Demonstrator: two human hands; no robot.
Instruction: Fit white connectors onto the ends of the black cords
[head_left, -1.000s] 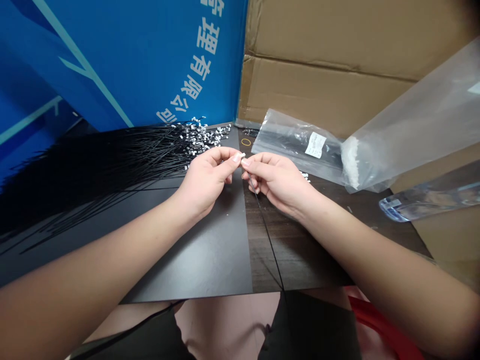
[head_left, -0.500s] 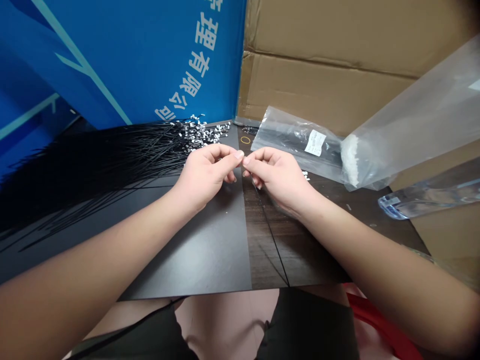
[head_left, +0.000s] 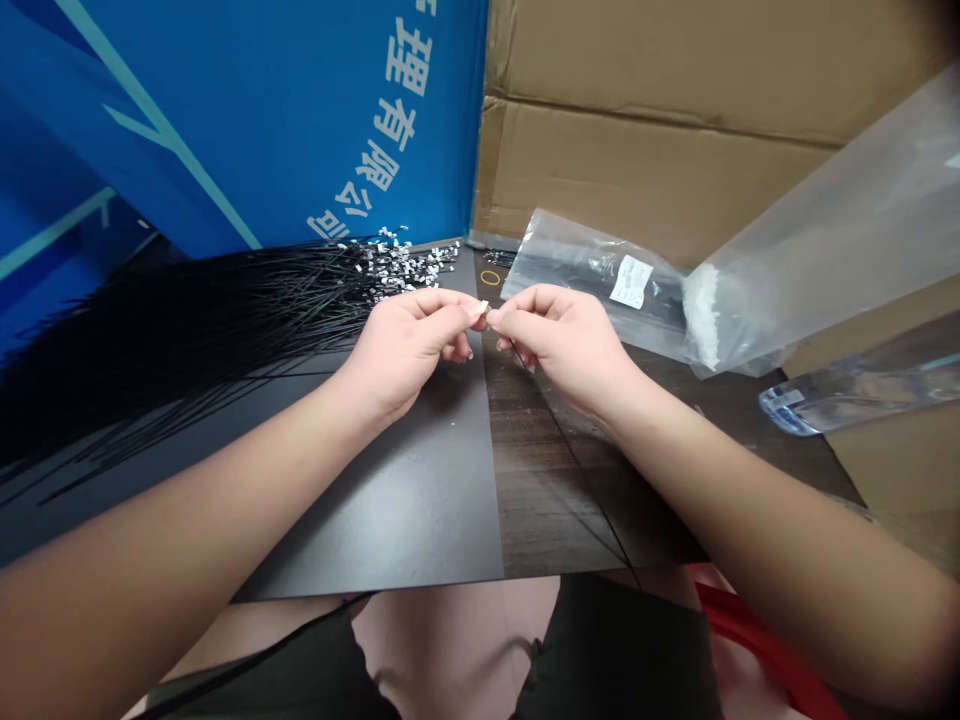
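Note:
My left hand (head_left: 405, 350) pinches a small white connector (head_left: 483, 308) between thumb and forefinger. Facing it, my right hand (head_left: 574, 335) is closed on a thin black wire (head_left: 626, 562), which trails down to the right and over the table's front edge. The fingertips of both hands almost meet, and they cover the wire's end; I cannot tell whether it sits in the connector. Behind my left hand lies a large pile of black wires (head_left: 225, 310) with white connectors (head_left: 405, 262) at their ends.
A clear plastic bag (head_left: 585, 270) with a white label lies behind my right hand. Beside it, another bag (head_left: 703, 318) holds small white pieces. A yellow rubber band (head_left: 490, 278) lies near the cardboard (head_left: 645, 170). A blue panel (head_left: 300, 120) stands at the back left.
My right hand has shifted slightly right, away from the left fingertips. The white connector now shows in my left fingers, and the wire's trailing part has swung to the right.

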